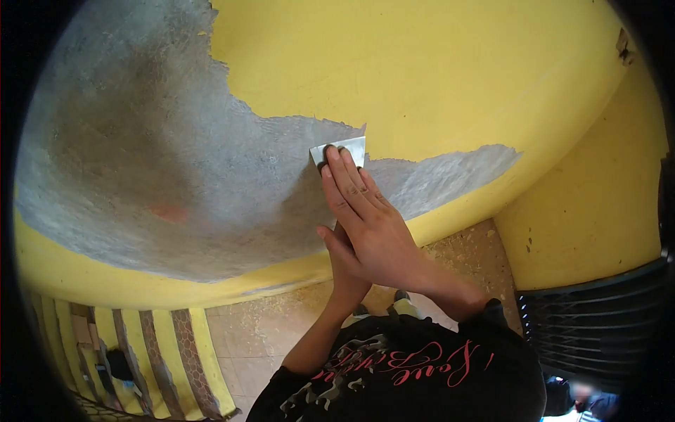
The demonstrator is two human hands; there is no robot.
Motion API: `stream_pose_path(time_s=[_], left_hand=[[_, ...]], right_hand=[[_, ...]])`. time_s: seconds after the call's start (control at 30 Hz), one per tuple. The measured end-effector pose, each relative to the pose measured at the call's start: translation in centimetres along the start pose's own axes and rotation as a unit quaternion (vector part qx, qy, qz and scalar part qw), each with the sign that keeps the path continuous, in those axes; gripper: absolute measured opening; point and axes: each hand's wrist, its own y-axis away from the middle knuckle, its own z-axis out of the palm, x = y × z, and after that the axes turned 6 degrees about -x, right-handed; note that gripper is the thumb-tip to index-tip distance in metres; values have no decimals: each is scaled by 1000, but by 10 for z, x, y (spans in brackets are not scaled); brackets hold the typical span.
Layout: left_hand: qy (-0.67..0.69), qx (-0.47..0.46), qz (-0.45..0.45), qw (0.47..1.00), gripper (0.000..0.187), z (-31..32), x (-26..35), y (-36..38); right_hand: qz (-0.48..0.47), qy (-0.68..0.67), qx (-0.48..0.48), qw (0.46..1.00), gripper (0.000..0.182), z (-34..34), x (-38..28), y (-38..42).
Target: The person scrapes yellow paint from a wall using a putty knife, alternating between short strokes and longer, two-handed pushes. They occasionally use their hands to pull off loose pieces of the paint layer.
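Note:
A metal scraper with a wide flat blade rests against the wall, its edge at the torn border of the yellow paint. My right hand lies on top, its long fingers stretched along the blade and its thumb out to the left. Underneath it is my left hand, mostly covered; it appears closed on the scraper's hidden handle. Dark fingertips show on the blade. To the left and below, the grey bare surface shows where no paint covers it.
A curved yellow ledge runs under the grey patch. Below lies a tiled floor with scattered flakes. Yellow-edged steps are at lower left, a dark slatted metal shutter at lower right. Part of another person shows in the lower right corner.

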Motion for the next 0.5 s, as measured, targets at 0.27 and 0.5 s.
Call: stream_pose_path(time_s=[0.27, 0.5], left_hand=[[-15, 54, 18, 998, 37, 27, -3, 7], [-14, 78, -24, 997, 41, 30, -5, 11]], right_hand=[[-20, 56, -36, 998, 70, -12, 11, 9], [3, 70, -52, 996, 70, -10, 5, 11]])
